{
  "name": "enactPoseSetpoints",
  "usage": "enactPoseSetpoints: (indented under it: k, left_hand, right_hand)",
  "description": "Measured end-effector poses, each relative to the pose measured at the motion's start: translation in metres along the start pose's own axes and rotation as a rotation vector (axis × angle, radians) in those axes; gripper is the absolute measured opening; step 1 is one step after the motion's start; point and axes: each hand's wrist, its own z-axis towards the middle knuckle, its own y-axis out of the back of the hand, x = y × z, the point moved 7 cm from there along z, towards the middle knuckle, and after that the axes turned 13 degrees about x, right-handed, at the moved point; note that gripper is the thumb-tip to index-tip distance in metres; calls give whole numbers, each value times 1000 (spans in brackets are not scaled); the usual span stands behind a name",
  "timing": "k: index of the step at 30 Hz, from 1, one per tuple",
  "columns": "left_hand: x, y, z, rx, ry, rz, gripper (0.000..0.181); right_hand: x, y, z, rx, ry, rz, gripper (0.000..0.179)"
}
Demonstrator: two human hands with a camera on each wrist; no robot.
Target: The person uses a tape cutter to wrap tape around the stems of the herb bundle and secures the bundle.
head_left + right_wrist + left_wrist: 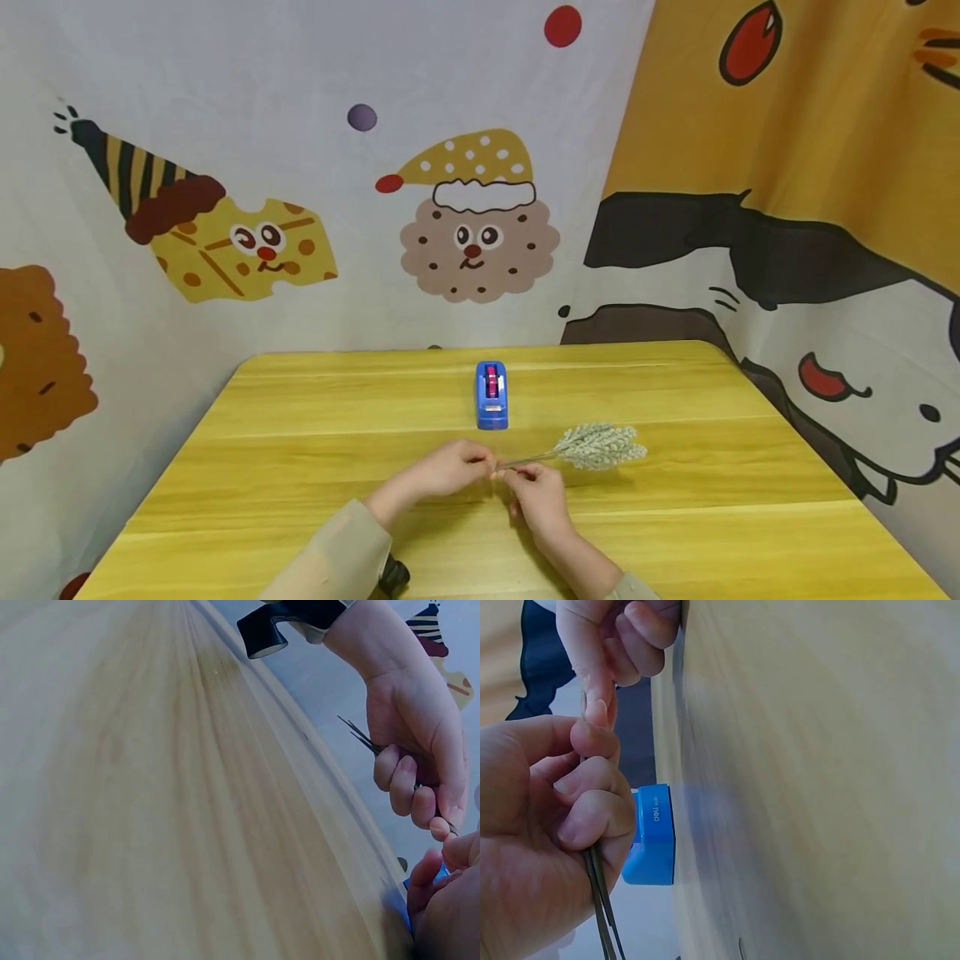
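A bunch of pale green flower sprigs (600,447) on thin stems is held just above the table, its heads pointing right. My left hand (452,468) grips the stems, with fingers curled round them; the dark stem ends (600,900) stick out below that hand in the left wrist view. Close against it, my right hand (542,497) pinches at the stems with thumb and forefinger. In the right wrist view the fingertips of both hands meet, and the left hand (420,742) shows above the right hand (454,904). Whether anything else lies between the fingertips is hidden.
A blue tape dispenser (492,408) with a pinkish-red roll stands on the wooden table (300,433) beyond the hands. Behind the table's back edge hangs a cartoon-printed cloth (465,75). A black wrist device (393,575) shows by the left sleeve.
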Motion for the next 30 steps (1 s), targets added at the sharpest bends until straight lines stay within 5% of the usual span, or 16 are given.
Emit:
enactPoseSetpoints:
  k: [30]
  left_hand:
    - [-1, 0, 3, 16, 11, 35, 21]
  right_hand:
    - [-4, 1, 1, 65, -11, -5, 24]
